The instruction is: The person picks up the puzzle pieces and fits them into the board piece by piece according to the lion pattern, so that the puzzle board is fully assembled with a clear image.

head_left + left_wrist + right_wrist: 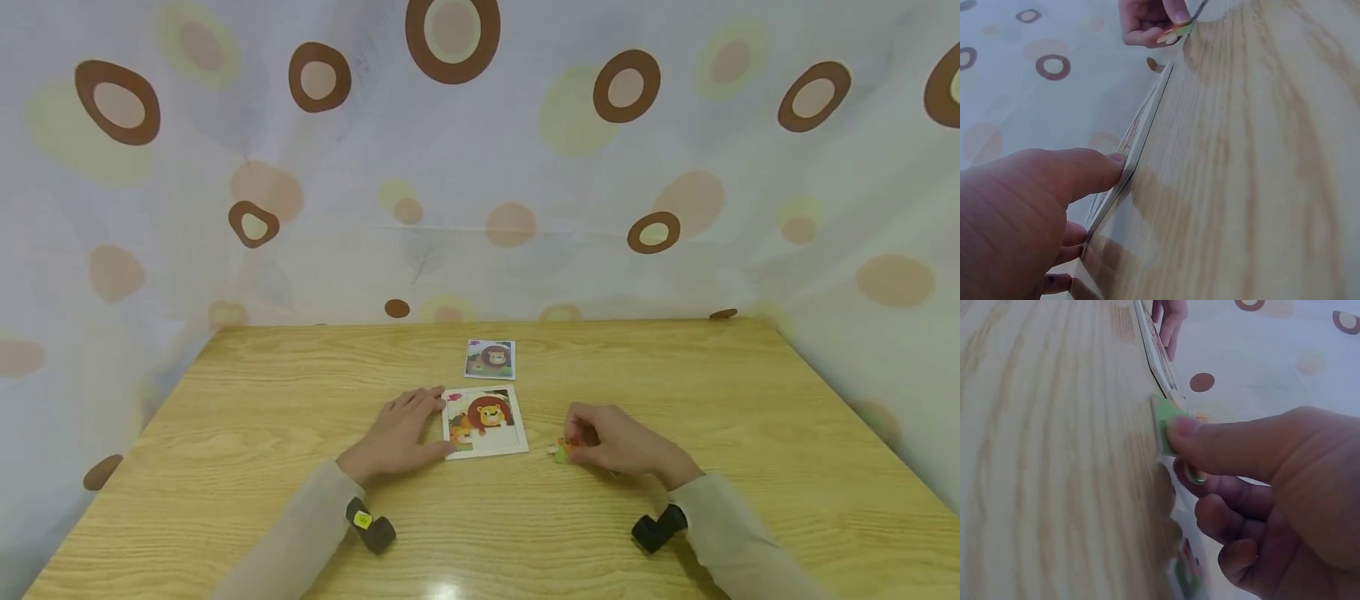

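A white-framed jigsaw puzzle (522,421) lies on the table, its picture showing a lion and a smaller animal, with a pale blank area at its lower right. My left hand (401,437) rests at the frame's left side, fingers extended; in the left wrist view its thumb (1094,172) presses the near edge. To the right of the frame, my right hand (618,442) pinches a puzzle piece (1165,425), mostly green with some orange, between thumb and fingers. Another piece (1186,575) with green and red lies on the table below that hand, partly blurred.
Behind the frame lies a small picture card (490,360) with a similar lion scene. The wooden table (300,375) ends at a patterned white curtain (465,275). Each wrist wears a black camera.
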`<state>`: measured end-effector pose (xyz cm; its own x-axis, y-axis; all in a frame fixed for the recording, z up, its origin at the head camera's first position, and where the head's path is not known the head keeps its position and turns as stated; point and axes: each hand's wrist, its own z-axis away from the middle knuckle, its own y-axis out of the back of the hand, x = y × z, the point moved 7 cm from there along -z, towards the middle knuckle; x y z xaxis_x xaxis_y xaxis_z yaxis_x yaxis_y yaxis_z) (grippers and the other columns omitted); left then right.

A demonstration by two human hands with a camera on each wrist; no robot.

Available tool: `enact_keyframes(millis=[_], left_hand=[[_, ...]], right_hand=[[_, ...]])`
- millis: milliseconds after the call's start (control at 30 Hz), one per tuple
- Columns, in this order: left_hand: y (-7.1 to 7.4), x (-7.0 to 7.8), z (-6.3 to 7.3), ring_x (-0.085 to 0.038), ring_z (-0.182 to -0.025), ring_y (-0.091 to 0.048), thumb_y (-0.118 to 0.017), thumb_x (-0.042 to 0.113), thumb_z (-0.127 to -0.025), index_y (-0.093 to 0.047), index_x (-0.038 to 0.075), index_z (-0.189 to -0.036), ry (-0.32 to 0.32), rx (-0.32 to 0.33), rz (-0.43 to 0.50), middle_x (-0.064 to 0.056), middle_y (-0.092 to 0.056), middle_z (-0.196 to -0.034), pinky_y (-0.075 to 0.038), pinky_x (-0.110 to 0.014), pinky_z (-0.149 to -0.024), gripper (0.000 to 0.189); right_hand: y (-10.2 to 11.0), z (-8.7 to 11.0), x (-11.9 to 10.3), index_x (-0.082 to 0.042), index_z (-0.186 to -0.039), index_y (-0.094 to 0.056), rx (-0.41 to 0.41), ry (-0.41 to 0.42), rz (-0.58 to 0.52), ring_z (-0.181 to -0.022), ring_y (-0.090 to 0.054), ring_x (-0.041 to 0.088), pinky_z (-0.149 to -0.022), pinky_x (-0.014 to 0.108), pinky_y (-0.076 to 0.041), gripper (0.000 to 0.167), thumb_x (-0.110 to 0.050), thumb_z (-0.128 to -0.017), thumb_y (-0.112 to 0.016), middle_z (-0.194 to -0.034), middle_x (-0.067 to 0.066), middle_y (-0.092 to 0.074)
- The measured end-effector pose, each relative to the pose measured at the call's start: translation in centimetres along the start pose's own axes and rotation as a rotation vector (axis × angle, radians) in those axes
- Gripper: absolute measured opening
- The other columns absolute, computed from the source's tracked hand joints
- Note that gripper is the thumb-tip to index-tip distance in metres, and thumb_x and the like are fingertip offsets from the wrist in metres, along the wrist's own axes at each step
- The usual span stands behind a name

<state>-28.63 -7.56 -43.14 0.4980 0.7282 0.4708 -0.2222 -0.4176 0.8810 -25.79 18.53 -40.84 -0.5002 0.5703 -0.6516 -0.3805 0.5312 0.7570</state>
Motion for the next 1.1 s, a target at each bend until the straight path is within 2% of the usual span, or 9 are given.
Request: enact_keyframes(millis=[300,633,933,1100], left_hand=[[0.0,0.0,0.0,-0.036,-0.143,-0.026,-0.062,0.048,-0.089,-0.05,0.006,-0.136,0.005,0.008,-0.008,-0.009,-0.034,-0.155,-0.021,-0.06,-0.113,0.064],[0.2,0.1,0.1,-0.037,-0.142,-0.026,-0.062,0.047,-0.089,-0.05,0.006,-0.135,-0.008,0.018,-0.012,-0.01,-0.034,-0.155,-0.022,-0.06,-0.112,0.063],[0.2,0.1,0.0,-0.035,-0.143,-0.025,-0.063,0.047,-0.089,-0.05,0.006,-0.135,0.003,0.013,-0.002,-0.009,-0.033,-0.155,-0.021,-0.059,-0.112,0.063],[0.2,0.2,0.1,-0.036,-0.143,-0.025,-0.063,0.046,-0.089,-0.05,0.005,-0.135,0.005,0.01,-0.001,-0.009,-0.033,-0.155,-0.021,-0.06,-0.112,0.062]], right_hand=[[-0.8,-1.6,-0.3,-0.014,-0.091,-0.054,0.065,0.072,-0.012,-0.069,-0.045,0.002,-0.061,0.019,-0.043,0.01,-0.012,-0.093,-0.063,-0.08,-0.007,-0.055],[-1.5,-2.6,-0.3,-0.013,-0.094,-0.056,0.054,0.025,-0.087,-0.071,-0.048,0.006,-0.064,0.022,-0.045,0.005,-0.015,-0.095,-0.06,-0.084,-0.004,-0.058],[-1.5,-2.9,-0.4,-0.01,-0.094,-0.056,0.051,-0.011,-0.163,-0.068,-0.046,0.008,-0.059,0.021,-0.041,0.005,-0.013,-0.096,-0.06,-0.082,0.0,-0.056],[-1.9,-3.6,-0.8,-0.009,-0.096,-0.057,0.068,0.005,-0.188,-0.068,-0.046,0.009,-0.059,0.022,-0.041,0.007,-0.015,-0.095,-0.06,-0.083,0.002,-0.057]])
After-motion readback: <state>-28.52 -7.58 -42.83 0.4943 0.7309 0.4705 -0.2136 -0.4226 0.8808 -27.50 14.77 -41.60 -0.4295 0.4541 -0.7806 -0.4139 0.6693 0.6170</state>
